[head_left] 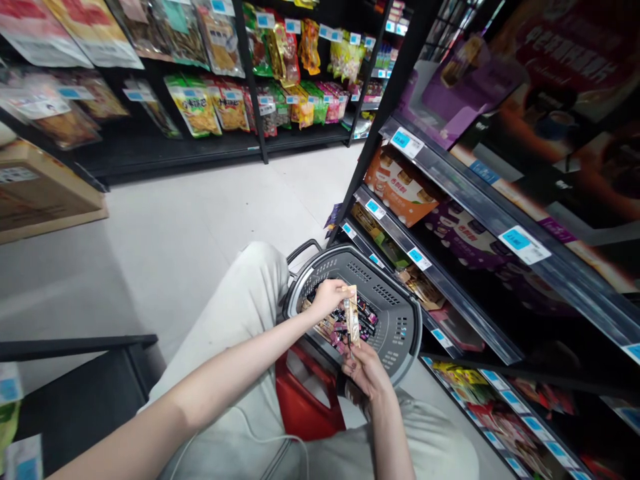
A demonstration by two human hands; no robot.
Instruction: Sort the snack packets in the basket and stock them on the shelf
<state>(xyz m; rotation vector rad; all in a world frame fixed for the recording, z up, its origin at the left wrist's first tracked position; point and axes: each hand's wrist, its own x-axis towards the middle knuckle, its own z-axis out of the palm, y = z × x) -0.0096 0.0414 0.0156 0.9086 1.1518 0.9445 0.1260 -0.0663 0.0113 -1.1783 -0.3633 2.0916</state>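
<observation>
Over a grey shopping basket between my knees, both hands hold one narrow beige stick sachet. The fingers of my left hand pinch its upper end. At its lower end my right hand grips it between thumb and fingers. Beneath the hands, the basket bottom holds several small stick sachets in dark, pink and beige wrappers, partly covered by my hands. The print on the held sachet is too small to read.
Close on the right stands a shelf rack with boxed goods and price tags. Bagged snacks fill shelves across the pale floor. A cardboard box is at left. A red stool-like object shows below the basket, and a white cord crosses my lap.
</observation>
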